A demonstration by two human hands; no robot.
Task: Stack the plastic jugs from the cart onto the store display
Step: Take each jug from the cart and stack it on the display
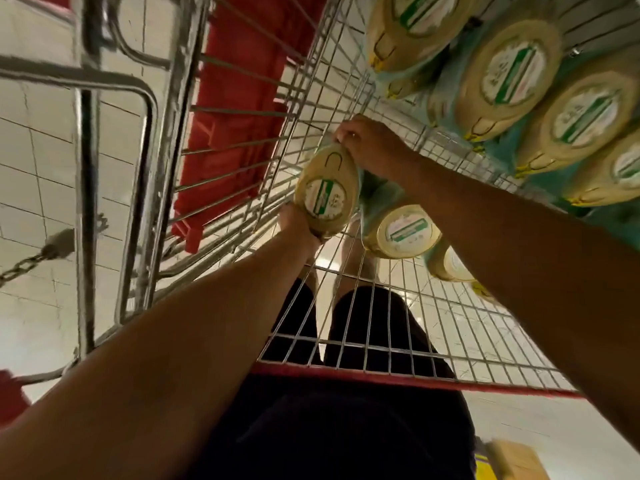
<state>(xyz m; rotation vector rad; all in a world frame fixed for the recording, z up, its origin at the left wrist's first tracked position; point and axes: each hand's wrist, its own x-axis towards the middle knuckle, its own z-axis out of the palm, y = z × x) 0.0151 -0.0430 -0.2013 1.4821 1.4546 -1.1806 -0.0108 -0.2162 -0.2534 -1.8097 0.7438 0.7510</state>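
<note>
I look steeply down into a wire shopping cart (346,98). A yellowish plastic jug (327,192) with a white and green label is held over the cart's basket. My right hand (370,147) grips its top end, fingers curled round the neck or handle. My left hand (298,220) cups its bottom end from below. Two more jugs (403,232) lie in the cart just right of it, partly hidden by my right forearm. Several jugs of the same kind (509,74) are stacked at the upper right.
The cart's red rim (415,379) runs in front of my legs. A red plastic seat flap (239,109) stands at the cart's far side. A second metal cart frame (86,133) with a chain (24,265) is on the left. The floor is pale tile.
</note>
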